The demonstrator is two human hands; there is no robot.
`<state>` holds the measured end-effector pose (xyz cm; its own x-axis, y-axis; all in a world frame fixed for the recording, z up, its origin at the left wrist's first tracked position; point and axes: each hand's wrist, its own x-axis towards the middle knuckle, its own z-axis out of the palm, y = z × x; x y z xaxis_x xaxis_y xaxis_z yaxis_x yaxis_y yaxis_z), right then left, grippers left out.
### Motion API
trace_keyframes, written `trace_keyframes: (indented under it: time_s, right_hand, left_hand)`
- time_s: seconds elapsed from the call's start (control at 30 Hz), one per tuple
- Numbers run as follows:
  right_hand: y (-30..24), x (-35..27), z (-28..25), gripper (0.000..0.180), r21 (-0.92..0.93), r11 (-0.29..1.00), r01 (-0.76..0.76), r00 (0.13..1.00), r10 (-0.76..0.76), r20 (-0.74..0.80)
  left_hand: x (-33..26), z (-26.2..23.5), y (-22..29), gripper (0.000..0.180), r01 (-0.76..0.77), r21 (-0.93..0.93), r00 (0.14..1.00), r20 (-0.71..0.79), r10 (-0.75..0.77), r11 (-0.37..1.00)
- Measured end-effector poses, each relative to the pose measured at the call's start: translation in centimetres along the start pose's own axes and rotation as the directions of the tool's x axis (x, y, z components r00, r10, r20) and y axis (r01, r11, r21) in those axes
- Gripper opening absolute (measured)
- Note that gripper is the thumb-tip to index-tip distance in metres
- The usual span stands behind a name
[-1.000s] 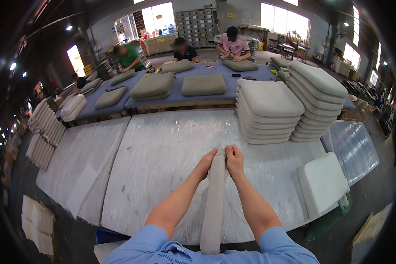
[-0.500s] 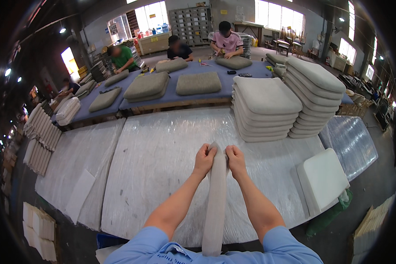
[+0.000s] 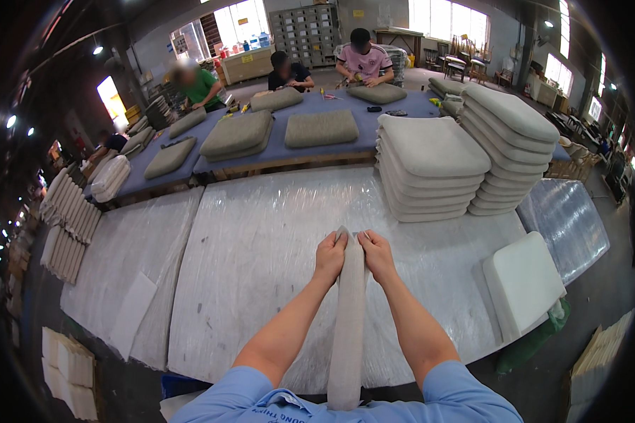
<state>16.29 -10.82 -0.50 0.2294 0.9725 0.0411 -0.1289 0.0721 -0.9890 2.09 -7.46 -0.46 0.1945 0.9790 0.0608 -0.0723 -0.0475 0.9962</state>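
Change: since a second ago our hands have barely shifted; they sit at the same far end of the grey fabric cover (image 3: 348, 317), and what has mostly moved is our head, which has tipped a little so the stacks sit higher in view.
Left hand: our left hand (image 3: 329, 258) is closed on the left edge of the cover's top end, fingers curled over the fabric.
Right hand: our right hand (image 3: 378, 256) is clamped on the right edge, close beside the left, with only the narrow strip of fabric between them.
Cover: it runs as a long folded band from our chest out over the plastic-wrapped worktable (image 3: 261, 268), its far end pinched between both hands.
Meaning: we judge that the hold is steady and the fabric is being kept taut and aligned, not yet opened or turned.
Around us: two stacks of pale cushions (image 3: 430, 169) stand beyond the hands, a white foam pad (image 3: 525, 282) lies to the right, and seated people work at the blue table (image 3: 296, 151) behind.
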Motion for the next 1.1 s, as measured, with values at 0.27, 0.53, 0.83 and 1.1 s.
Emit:
trace_keyframes:
  time_s: [0.27, 0.53, 0.83, 1.1]
  right_hand:
    - [-0.7, 0.9, 1.8, 0.035, -0.003, 0.994, -0.112, 0.993, 0.111, -0.039]
    - [-1.0, 0.7, 0.3, 0.035, 0.013, 0.995, -0.104, 0.987, 0.104, -0.118]
    - [-4.8, -13.1, -0.1, 0.072, -0.048, 0.997, 0.057, 0.982, -0.064, -0.179]
    - [-6.3, -26.2, -4.5, 0.082, -0.154, 0.986, -0.063, 0.987, 0.039, -0.154]
  left_hand:
    - [0.5, -0.9, 0.1, 0.032, 0.026, 0.236, 0.991, -0.132, 0.005, 0.971]
    - [-7.0, -0.7, 3.7, 0.073, -0.220, 0.574, 0.974, 0.080, 0.213, 0.789]
    - [-11.2, -1.2, 4.1, 0.072, -0.053, 0.140, 0.958, 0.287, 0.011, 0.989]
    - [-24.4, -4.1, -11.6, 0.070, 0.152, 0.432, 0.889, 0.334, -0.314, 0.889]
